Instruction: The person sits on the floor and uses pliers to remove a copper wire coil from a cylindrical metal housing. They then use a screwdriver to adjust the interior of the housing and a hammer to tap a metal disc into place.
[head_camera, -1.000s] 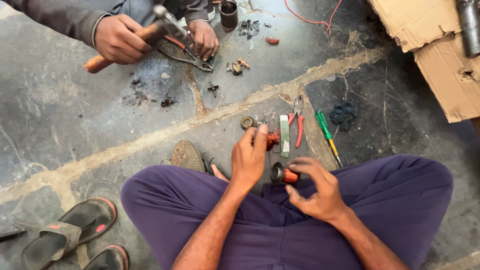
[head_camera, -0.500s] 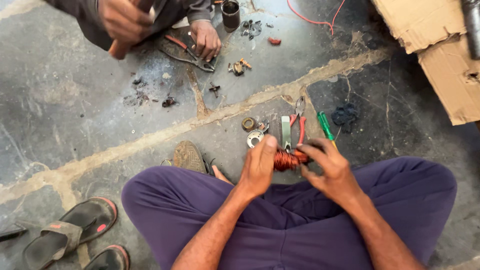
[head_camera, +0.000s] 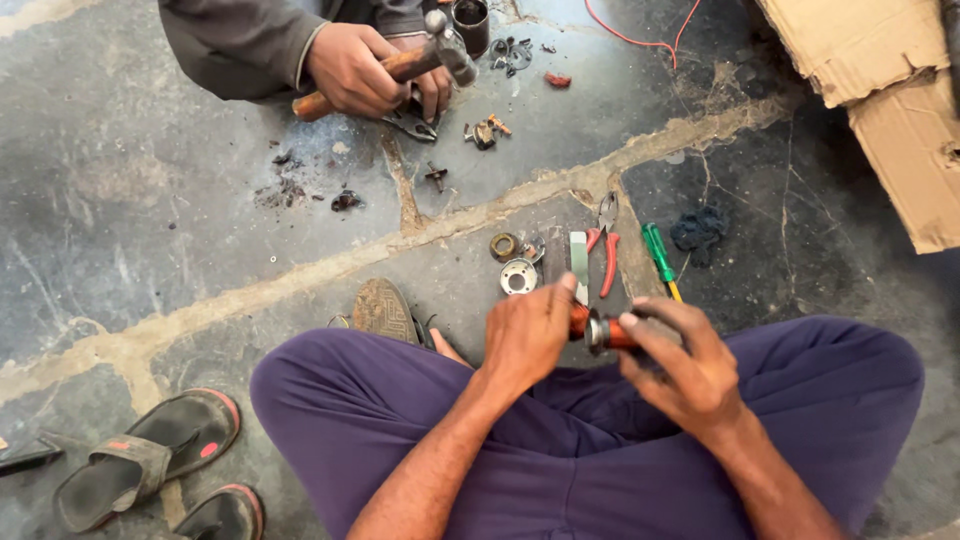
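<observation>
Two hands meet over the lap: the left hand (head_camera: 528, 335) and right hand (head_camera: 685, 365) both curl tight around a small orange wound coil (head_camera: 600, 331) with a metal middle. Just beyond, on the cracked grey floor (head_camera: 150, 200), lie a round metal ring (head_camera: 518, 276), red-handled pliers (head_camera: 606, 250) and a green screwdriver (head_camera: 658, 256). Farther off, another person's hand grips a wooden-handled hammer (head_camera: 400, 68).

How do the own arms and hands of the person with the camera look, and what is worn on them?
Both forearms are bare: no sleeve shows in the picture. The left hand and the right hand wear no gloves, and no ring, watch or bracelet can be seen. The legs below are in purple trousers.
</observation>
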